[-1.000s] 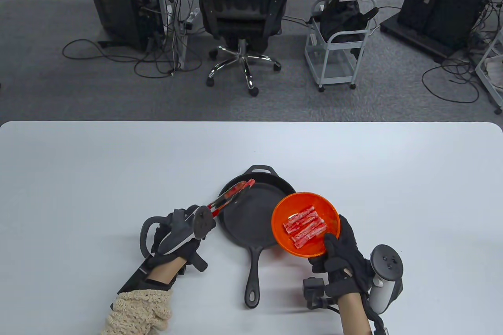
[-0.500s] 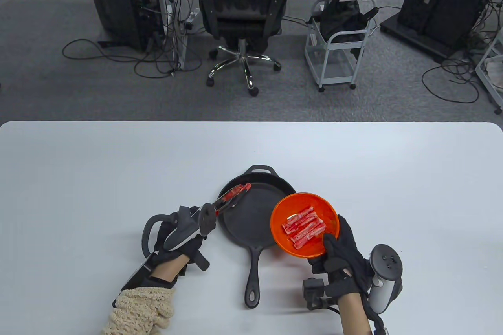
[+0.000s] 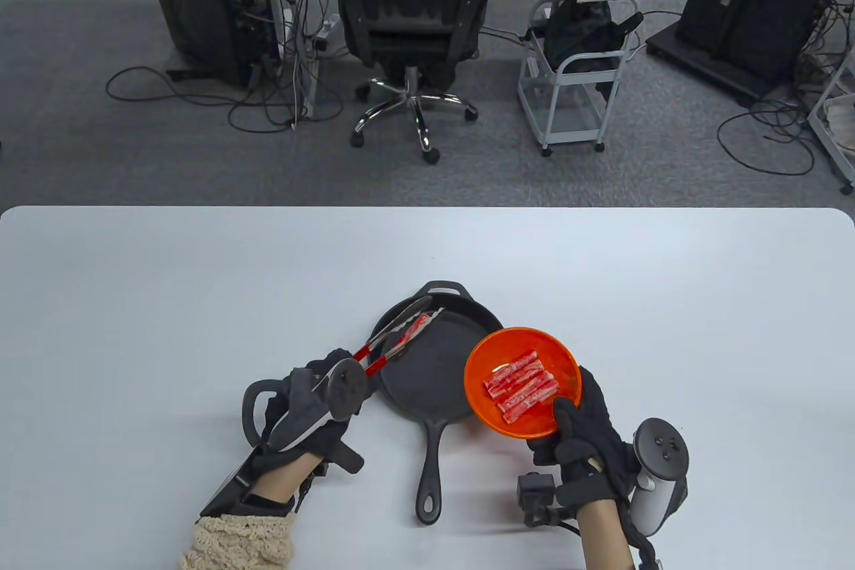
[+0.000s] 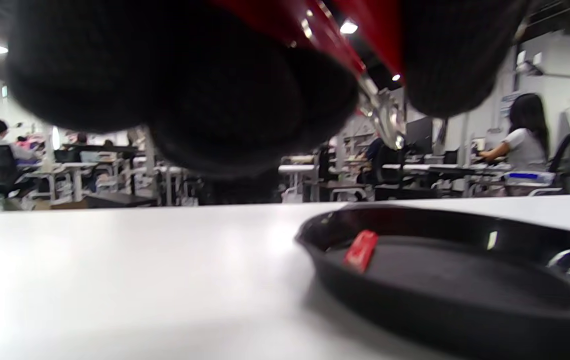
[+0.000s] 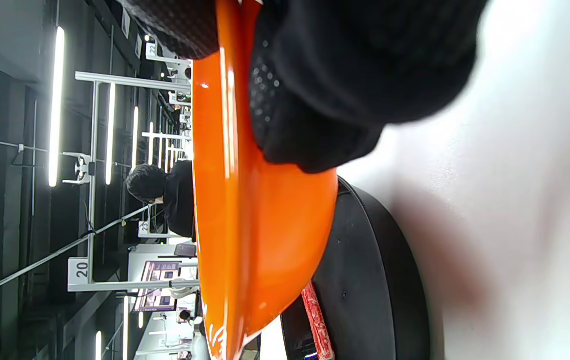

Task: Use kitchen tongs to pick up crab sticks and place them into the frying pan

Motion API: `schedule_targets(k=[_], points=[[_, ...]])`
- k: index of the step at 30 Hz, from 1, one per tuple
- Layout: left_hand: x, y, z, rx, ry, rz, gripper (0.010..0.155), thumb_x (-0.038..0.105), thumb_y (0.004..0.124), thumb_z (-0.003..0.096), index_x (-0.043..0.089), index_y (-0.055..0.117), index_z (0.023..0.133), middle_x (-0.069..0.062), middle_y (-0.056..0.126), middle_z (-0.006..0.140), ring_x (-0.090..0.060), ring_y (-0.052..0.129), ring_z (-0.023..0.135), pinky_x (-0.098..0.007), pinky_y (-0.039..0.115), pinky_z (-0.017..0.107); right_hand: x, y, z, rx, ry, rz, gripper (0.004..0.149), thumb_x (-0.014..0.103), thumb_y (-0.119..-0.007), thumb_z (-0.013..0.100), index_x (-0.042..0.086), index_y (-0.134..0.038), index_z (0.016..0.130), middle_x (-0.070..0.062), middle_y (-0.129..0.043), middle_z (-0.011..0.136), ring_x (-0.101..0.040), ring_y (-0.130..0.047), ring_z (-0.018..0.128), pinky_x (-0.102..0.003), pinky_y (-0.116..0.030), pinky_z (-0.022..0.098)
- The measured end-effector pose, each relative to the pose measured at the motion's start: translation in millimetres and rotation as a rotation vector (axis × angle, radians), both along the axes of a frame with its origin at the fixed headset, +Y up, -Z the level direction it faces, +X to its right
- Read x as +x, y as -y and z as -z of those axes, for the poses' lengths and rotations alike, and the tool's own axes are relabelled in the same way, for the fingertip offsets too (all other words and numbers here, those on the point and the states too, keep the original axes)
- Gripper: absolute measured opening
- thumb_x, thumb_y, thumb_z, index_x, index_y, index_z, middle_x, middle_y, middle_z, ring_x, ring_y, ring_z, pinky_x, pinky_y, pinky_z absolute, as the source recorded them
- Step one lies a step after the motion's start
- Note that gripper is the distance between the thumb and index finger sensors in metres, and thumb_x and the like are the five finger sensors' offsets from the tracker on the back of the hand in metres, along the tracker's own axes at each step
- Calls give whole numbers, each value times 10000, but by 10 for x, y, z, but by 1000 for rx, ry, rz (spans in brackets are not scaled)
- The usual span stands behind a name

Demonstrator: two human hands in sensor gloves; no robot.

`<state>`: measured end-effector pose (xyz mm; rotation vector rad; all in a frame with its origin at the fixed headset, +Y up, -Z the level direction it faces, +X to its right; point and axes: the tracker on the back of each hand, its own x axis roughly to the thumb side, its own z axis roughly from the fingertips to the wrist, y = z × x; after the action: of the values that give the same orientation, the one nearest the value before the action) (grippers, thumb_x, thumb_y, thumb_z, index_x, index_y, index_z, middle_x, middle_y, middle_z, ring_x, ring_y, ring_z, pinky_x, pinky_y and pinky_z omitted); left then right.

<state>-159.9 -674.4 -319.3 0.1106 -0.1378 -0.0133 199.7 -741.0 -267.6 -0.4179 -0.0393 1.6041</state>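
My left hand grips the red handles of the metal kitchen tongs, whose arms are spread apart over the left side of the black frying pan. One crab stick lies in the pan near its left rim, between the tong arms; it also shows as a red piece in the left wrist view. My right hand holds the orange bowl by its near rim, raised over the pan's right edge. Several crab sticks lie in the bowl.
The pan's handle points toward me between both hands. The white table extends far to the left, right and back. Beyond its far edge stand an office chair and a small cart.
The tongs have opened and the crab stick they held now lies in the pan. The left hand has shifted slightly. The bowl has drifted a little to the right.
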Motion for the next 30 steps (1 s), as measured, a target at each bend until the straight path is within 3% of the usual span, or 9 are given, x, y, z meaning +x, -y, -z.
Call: schedule_targets(k=[6, 12, 30], points=[[193, -217, -242, 39, 108, -42, 755, 714, 774, 506, 86, 857, 916, 47, 1049, 548, -149, 1073, 278, -378, 924, 267, -33, 1, 1, 0, -14, -33, 645, 243, -679, 541, 150, -429, 1129, -324, -692, 988, -288, -1012, 260, -208, -941, 106], [419, -218, -367, 13, 204, -19, 753, 713, 777, 501, 91, 859, 918, 46, 1051, 551, -152, 1074, 280, -382, 924, 267, -24, 7, -3, -3, -14, -48, 646, 242, -680, 540, 152, -430, 1128, -324, -692, 988, -290, -1012, 259, -210, -940, 105], [592, -28, -287, -93, 248, -2, 732, 701, 773, 511, 91, 870, 905, 49, 1053, 533, -153, 1071, 270, -385, 925, 253, -31, 8, 9, 8, -25, -97, 645, 240, -684, 538, 145, -440, 1127, -331, -695, 983, -295, -1010, 252, -214, -939, 99]])
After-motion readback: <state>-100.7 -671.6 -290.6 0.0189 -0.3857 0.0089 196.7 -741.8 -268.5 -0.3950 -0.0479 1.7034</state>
